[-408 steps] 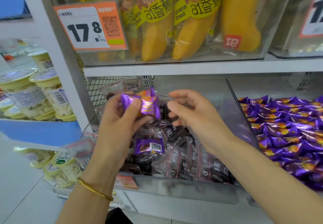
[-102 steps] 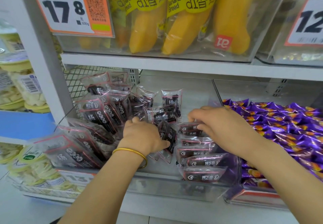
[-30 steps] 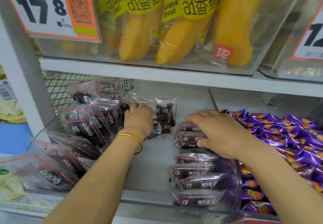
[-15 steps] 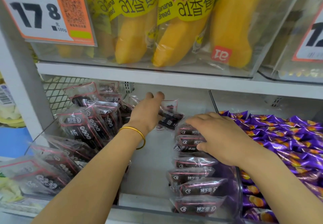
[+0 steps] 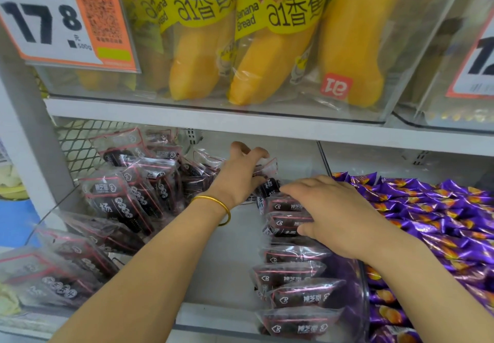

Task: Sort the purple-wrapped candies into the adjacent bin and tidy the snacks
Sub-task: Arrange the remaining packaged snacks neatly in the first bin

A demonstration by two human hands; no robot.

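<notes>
No purple wrapper is left among the dark, red-edged plastic snack packets [image 5: 125,203] in the clear plastic bin [image 5: 230,257], where seconds ago two sat in the left hand and one lay in the pile. The shiny purple-wrapped candies [image 5: 433,214] now all lie heaped in the adjacent bin [image 5: 374,163] on the right, so the sorting looks finished and only tidying remains. Over the last second the left hand [image 5: 240,174], a gold bangle [image 5: 213,203] at its wrist, has moved deeper and now pinches a rear packet [image 5: 268,167] between curled fingers and thumb. The right hand [image 5: 334,209] lies flat, fingers straight, pressing on the row of packets [image 5: 294,276] along the bin's right side.
</notes>
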